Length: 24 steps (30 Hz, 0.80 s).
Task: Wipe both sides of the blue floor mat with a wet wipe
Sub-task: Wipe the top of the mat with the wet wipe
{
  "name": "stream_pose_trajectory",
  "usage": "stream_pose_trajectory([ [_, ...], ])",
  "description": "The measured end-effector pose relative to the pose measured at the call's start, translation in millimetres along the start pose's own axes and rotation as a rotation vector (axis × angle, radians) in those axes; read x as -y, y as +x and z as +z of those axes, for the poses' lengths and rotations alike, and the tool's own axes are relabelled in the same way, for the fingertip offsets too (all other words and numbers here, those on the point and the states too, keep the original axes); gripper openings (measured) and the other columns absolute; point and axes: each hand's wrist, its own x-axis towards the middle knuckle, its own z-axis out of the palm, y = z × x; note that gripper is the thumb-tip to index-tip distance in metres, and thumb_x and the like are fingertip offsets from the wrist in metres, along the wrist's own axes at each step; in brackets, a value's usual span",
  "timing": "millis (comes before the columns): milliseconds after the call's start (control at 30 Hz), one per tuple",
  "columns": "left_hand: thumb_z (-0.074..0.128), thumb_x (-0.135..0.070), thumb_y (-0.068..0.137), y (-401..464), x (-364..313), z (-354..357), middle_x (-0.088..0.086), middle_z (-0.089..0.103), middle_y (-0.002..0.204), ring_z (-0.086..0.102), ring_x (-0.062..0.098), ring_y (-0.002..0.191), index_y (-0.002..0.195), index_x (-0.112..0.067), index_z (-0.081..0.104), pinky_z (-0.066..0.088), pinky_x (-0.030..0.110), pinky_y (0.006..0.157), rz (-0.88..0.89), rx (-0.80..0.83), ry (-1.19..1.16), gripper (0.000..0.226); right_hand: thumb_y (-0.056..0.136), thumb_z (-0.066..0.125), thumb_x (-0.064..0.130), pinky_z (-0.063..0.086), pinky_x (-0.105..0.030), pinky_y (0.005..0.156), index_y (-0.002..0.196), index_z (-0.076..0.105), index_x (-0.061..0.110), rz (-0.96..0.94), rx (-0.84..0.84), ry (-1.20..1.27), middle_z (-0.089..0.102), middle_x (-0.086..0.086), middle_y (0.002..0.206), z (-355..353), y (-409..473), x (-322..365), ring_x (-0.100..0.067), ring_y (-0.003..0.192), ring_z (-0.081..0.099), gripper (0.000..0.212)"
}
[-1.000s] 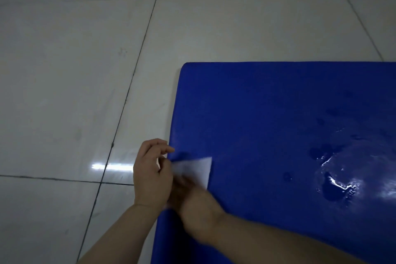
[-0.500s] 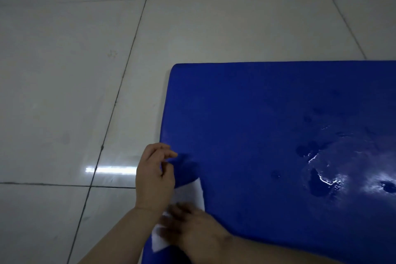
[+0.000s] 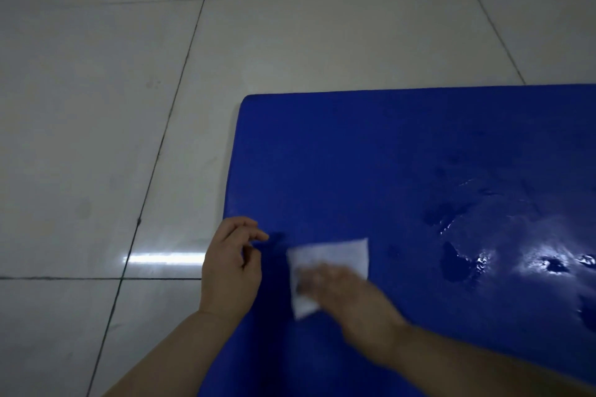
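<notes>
The blue floor mat (image 3: 387,171) lies flat on the tiled floor and fills the right half of the head view, with wet, shiny patches at its right. A white wet wipe (image 3: 335,255) lies spread on the mat near its left edge. My right hand (image 3: 348,293), blurred by motion, presses on the near part of the wipe with flat fingers. My left hand (image 3: 232,264) rests on the mat's left edge beside the wipe. Its fingers are loosely curled and raised, and I see nothing held in them.
Pale glossy floor tiles (image 3: 129,106) with dark grout lines surround the mat on the left and far side. A bright strip of reflected light (image 3: 164,258) lies on the tile just left of my left hand.
My right hand has swept the wipe to the right and away from me, off the mat's near left edge and further onto the mat. My left hand stays at the mat's left edge.
</notes>
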Motion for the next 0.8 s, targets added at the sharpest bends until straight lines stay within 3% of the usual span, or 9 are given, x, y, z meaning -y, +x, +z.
stream_pose_trajectory([
  [67,0.048,0.011,0.078,-2.6,-0.1,-2.3,-0.002,0.056,0.102,0.052,-0.009,0.094,0.08,-0.028,0.059,0.038,0.001,0.077,-0.003,0.005,-0.002,0.041,0.075,0.043,-0.006,0.011,-0.026,0.115,0.141,0.038,0.012,0.229,-0.105,-0.104,0.043,-0.003,0.145,-16.0,17.0,-35.9,-0.023,0.126,0.052,0.069],
  [167,0.051,0.022,0.077,-4.1,3.1,-7.7,-0.006,0.055,0.1,0.052,-0.008,0.097,0.08,-0.024,0.06,0.039,0.002,0.076,-0.016,-0.015,-0.009,0.048,0.078,0.056,-0.008,0.003,-0.027,0.118,0.151,0.018,0.015,0.552,0.067,-0.011,-0.001,0.007,0.152,-29.6,21.7,-58.3,-0.021,0.146,0.015,0.086],
  [233,0.048,0.015,0.078,-3.5,3.1,-9.1,-0.011,0.055,0.102,0.053,-0.006,0.098,0.08,-0.027,0.06,0.04,0.003,0.076,-0.002,-0.035,-0.018,0.044,0.057,0.071,-0.003,0.014,-0.035,0.118,0.151,0.016,0.013,0.528,0.156,-0.053,0.0,0.003,0.155,-23.0,2.9,-34.6,-0.029,0.141,0.026,0.11],
  [300,0.044,0.003,0.076,-3.5,1.2,-8.3,-0.012,0.055,0.105,0.053,-0.006,0.097,0.08,-0.03,0.059,0.039,0.003,0.076,0.014,-0.042,-0.014,0.037,0.041,0.067,0.002,0.011,-0.039,0.116,0.152,0.005,0.014,0.348,0.219,-0.111,-0.002,-0.004,0.159,-1.5,-31.6,-0.5,-0.031,0.141,0.022,0.128],
  [400,0.043,0.0,0.075,-5.9,-1.6,-5.2,-0.012,0.054,0.102,0.052,-0.008,0.096,0.081,-0.024,0.061,0.039,0.002,0.078,0.035,-0.012,-0.005,0.031,0.053,0.053,0.007,0.008,-0.034,0.117,0.152,-0.001,0.015,0.179,0.173,-0.109,-0.006,-0.004,0.16,4.2,-53.1,17.0,-0.022,0.147,0.001,0.113],
  [533,0.042,-0.001,0.075,-7.4,-3.7,-4.2,-0.015,0.052,0.104,0.053,-0.008,0.093,0.081,-0.026,0.06,0.038,0.002,0.077,0.016,0.025,-0.017,0.031,0.071,0.061,0.004,0.02,-0.029,0.116,0.151,-0.005,0.013,0.505,0.107,-0.08,0.027,-0.002,0.152,-18.6,-4.5,-43.8,-0.021,0.138,0.035,0.104],
  [633,0.042,-0.001,0.075,-3.0,-5.6,-4.8,-0.012,0.052,0.101,0.053,-0.006,0.09,0.081,-0.028,0.059,0.038,0.002,0.077,0.007,0.011,-0.029,0.033,0.085,0.044,-0.01,-0.01,-0.024,0.116,0.149,0.009,0.016,0.577,0.071,0.005,-0.005,0.006,0.15,-23.7,18.8,-43.4,-0.02,0.146,0.008,0.078],
  [733,0.042,-0.001,0.075,5.4,-8.1,-2.3,-0.002,0.054,0.102,0.055,0.003,0.084,0.082,-0.024,0.061,0.04,0.005,0.08,0.006,0.008,-0.045,0.031,0.059,0.048,-0.01,0.005,-0.029,0.116,0.138,0.045,0.01,0.379,0.15,0.058,0.036,-0.003,0.146,-16.3,6.3,-12.0,-0.028,0.134,0.039,0.082],
  [800,0.041,0.0,0.076,8.7,-9.2,0.3,-0.001,0.054,0.103,0.057,0.008,0.085,0.082,-0.021,0.062,0.042,0.007,0.081,0.0,0.023,-0.039,0.03,0.058,0.053,-0.013,0.006,-0.028,0.115,0.135,0.049,0.009,0.307,0.149,-0.019,0.048,-0.009,0.141,-9.8,-0.9,-17.1,-0.03,0.131,0.044,0.08],
])
